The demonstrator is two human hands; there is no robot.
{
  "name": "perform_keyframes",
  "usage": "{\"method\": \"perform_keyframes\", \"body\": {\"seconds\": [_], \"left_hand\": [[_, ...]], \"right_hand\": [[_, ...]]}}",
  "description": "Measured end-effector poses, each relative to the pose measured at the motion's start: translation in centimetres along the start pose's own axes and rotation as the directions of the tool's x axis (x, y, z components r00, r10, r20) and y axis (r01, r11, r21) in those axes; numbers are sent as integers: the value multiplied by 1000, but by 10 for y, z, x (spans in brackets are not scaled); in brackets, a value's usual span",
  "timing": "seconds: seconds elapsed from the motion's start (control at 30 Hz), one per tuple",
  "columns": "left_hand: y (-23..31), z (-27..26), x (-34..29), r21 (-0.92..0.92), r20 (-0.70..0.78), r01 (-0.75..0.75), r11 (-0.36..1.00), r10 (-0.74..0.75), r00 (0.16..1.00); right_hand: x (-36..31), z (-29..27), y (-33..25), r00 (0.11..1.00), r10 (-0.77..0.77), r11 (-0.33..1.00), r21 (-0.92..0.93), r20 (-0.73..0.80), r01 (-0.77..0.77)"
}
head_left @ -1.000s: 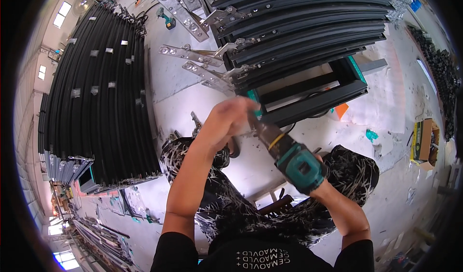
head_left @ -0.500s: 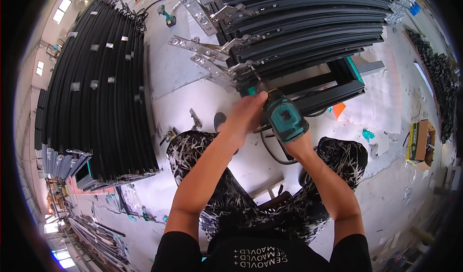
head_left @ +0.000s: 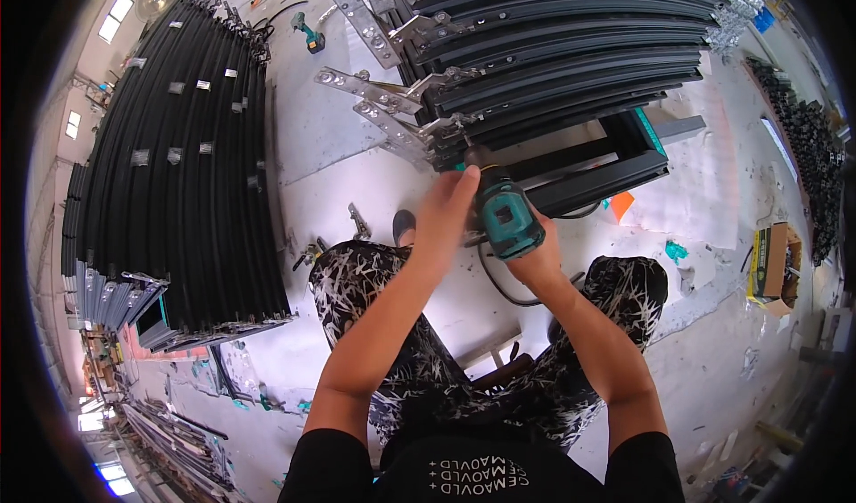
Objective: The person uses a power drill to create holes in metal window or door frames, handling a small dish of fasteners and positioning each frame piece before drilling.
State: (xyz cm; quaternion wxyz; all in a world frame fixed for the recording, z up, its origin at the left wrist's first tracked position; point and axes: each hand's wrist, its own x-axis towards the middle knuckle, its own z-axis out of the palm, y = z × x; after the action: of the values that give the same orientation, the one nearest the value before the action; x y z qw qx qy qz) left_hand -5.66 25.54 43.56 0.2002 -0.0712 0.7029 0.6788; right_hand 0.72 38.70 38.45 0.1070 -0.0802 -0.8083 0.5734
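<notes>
My right hand (head_left: 540,258) is wrapped round the handle of a teal and black cordless drill (head_left: 511,220). The drill's nose points away from me, its bit at the metal hinge arm (head_left: 456,123) on the near end of a black frame. Beside the chuck is my left hand (head_left: 446,204), its thumb against or very close to the drill's front; blur and the angle hide its other fingers. Several silver hinge arms (head_left: 388,121) stick out leftward from the stacked black frames (head_left: 571,66). The nearest black frame (head_left: 588,182) lies just beyond the drill.
A tall stack of black profiles (head_left: 187,191) stands to my left. Another cordless drill (head_left: 308,34) lies on the floor at the far left. Loose metal fittings (head_left: 358,221) lie near my left knee. On the right is an open cardboard box (head_left: 777,269). A black cable (head_left: 499,286) curves below the drill.
The drill and my right hand have shifted left, and the drill's rear has swung left. My left hand has moved slightly left along with it.
</notes>
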Motion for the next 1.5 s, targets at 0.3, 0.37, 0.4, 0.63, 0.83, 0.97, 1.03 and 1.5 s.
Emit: {"method": "perform_keyframes", "body": {"seconds": [0.3, 0.37, 0.4, 0.63, 0.83, 0.97, 1.03, 1.5], "left_hand": [[-16, 45, -35, 607, 24, -777, 168, 973, 229], [-20, 46, -26, 624, 32, -771, 129, 981, 190], [-20, 46, -21, 633, 41, -769, 85, 989, 143], [-30, 41, -19, 637, 42, -768, 68, 992, 123], [-32, 42, -20, 661, 5, -744, 102, 990, 141], [-36, 38, -13, 646, -48, -758, 90, 996, 78], [-35, 38, -16, 644, -56, -755, 122, 992, 112], [-42, 38, -14, 618, -165, -757, 211, 977, 137]], "right_hand": [[-2, 10, 18, 991, -132, 991, 10, -26, 132], [-1, 11, 17, 985, -171, 983, -69, -22, 169], [0, 12, 15, 986, -165, 984, -64, -19, 164], [1, 7, 13, 988, -151, 980, -135, -38, 144], [4, 7, 7, 978, -202, 975, -111, -57, 195], [3, 13, 7, 981, -176, 980, -104, -83, 167], [4, 12, 7, 975, -200, 969, -168, -92, 183], [4, 12, 5, 961, -250, 940, -266, -118, 212]]}}
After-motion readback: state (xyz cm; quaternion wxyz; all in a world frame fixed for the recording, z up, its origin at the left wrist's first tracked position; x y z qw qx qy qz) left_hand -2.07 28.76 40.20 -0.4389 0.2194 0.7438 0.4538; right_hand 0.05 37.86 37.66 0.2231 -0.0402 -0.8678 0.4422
